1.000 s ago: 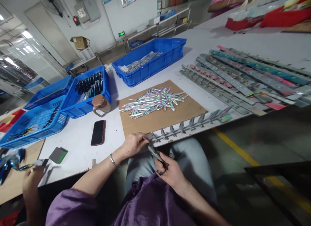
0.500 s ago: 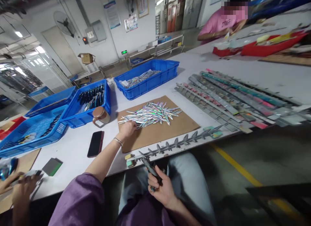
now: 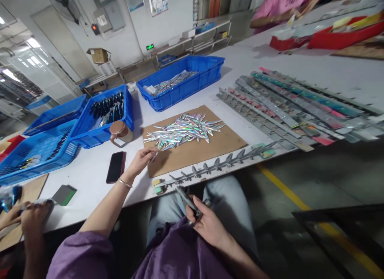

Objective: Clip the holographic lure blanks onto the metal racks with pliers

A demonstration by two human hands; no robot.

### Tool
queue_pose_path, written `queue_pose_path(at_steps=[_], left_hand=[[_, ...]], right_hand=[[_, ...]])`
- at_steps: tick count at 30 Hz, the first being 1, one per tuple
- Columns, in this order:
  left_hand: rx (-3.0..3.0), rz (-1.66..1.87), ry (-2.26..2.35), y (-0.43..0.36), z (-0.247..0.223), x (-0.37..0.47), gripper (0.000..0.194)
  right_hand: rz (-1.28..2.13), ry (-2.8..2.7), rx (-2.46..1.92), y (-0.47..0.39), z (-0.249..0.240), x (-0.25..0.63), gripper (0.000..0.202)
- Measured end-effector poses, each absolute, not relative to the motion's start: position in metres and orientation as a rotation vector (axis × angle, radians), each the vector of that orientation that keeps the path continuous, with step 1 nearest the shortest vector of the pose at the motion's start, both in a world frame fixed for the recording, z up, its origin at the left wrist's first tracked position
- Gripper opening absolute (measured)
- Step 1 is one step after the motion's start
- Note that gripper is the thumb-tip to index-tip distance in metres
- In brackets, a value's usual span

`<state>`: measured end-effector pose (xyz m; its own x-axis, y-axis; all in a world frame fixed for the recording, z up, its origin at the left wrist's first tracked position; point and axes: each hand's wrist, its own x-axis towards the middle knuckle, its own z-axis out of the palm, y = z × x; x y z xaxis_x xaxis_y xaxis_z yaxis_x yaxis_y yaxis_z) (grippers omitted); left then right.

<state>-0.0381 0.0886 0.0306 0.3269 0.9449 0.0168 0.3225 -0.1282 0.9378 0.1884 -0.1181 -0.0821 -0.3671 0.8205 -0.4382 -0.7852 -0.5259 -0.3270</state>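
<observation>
1. left hand (image 3: 141, 160): i have it above the near left part of the cardboard sheet (image 3: 192, 156), fingers drawn close together. a silvery sliver shows just under the fingertips; i cannot tell whether it is gripped.
2. right hand (image 3: 208, 225): i see it wrapped around a pliers-like tool (image 3: 186, 198), over the lap. the tool's tip points up and left, just beside the near side of the rack; contact cannot be judged.
3. rack (image 3: 199, 172): long, narrow, lying along the near table edge with a row of grey fish-shaped pieces standing up from it. i note yellow and green blocks (image 3: 157, 187) at its left end, greenish ones at its right.
4. pile of silvery, iridescent lure-shaped slivers (image 3: 187, 129): on the cardboard sheet, toward its far side, lying flat and overlapping.
5. left of the sheet, i log a dark phone (image 3: 116, 167) and a brown-lidded mug (image 3: 121, 134), the mug beside a blue crate (image 3: 87, 141) of dark lures.
6. beyond the sheet: a second blue crate (image 3: 187, 96) with more silvery pieces. to the right: a spread of long strips (image 3: 270, 101).
7. far left: a co-worker's hands (image 3: 33, 219), near a grey-green block (image 3: 64, 195).
</observation>
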Motion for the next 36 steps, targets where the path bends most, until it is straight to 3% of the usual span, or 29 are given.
queue_pose_path(at_steps=[5, 12, 18, 24, 28, 33, 36], left_hand=[[1.148, 0.958, 0.955, 0.057, 0.033, -0.051, 0.043], [1.327, 1.137, 1.007, 0.027, 0.035, -0.044, 0.035], [1.589, 0.862, 1.014, 0.008, 0.034, -0.046, 0.039], [1.785, 0.733, 1.025, 0.003, 0.021, -0.047, 0.042], [1.817, 0.697, 0.997, 0.008, 0.016, -0.046, 0.046], [1.963, 0.649, 0.940, 0.011, 0.018, -0.045, 0.043], [2.102, 0.604, 0.871, 0.011, 0.024, -0.040, 0.042]], right_hand=[[2.073, 0.038, -0.682, -0.116, -0.063, 0.189, 0.050], [2.219, 0.258, -0.459, -0.116, -0.059, 0.180, 0.036], [2.311, 0.397, -0.293, -0.116, -0.066, 0.166, 0.036], [2.256, 0.261, -0.429, -0.118, -0.064, 0.150, 0.045], [1.902, -0.273, -0.854, -0.125, -0.068, 0.138, 0.048], [1.044, -1.218, -1.437, -0.127, -0.072, 0.141, 0.037], [0.944, -1.299, -1.509, -0.127, -0.069, 0.145, 0.036]])
